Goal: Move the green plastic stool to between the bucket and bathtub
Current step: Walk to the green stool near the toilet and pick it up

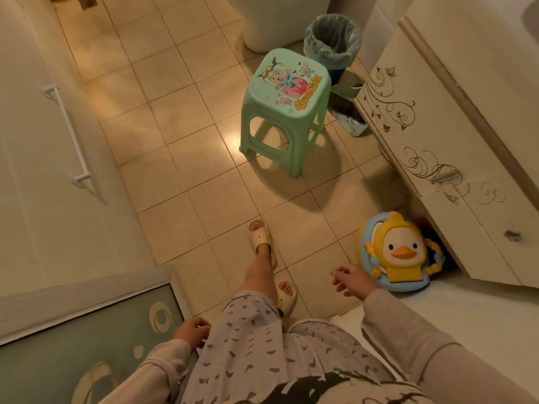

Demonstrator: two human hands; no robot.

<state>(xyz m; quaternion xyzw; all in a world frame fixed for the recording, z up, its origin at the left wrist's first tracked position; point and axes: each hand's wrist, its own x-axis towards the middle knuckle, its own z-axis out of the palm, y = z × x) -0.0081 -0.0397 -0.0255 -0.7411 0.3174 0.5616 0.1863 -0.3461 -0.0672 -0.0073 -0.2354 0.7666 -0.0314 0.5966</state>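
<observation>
The green plastic stool (287,103), with a cartoon picture on its seat, stands upright on the tiled floor ahead of me. Just behind it, touching or nearly so, is a blue bin lined with a clear bag (332,42). My left hand (191,332) hangs low by my hip, fingers curled loosely and holding nothing. My right hand (351,279) is out to my side with its fingers apart, empty, well short of the stool. A white panelled side with a rail (73,135) runs along the left; I cannot tell whether it is the bathtub.
A white toilet base (271,27) stands at the back beside the bin. A white cabinet with gold scrollwork (431,147) lines the right. A dustpan and brush (348,112) lie beside the stool. A yellow duck potty seat (401,252) leans under the cabinet. My slippered feet (261,237) are on the tiles.
</observation>
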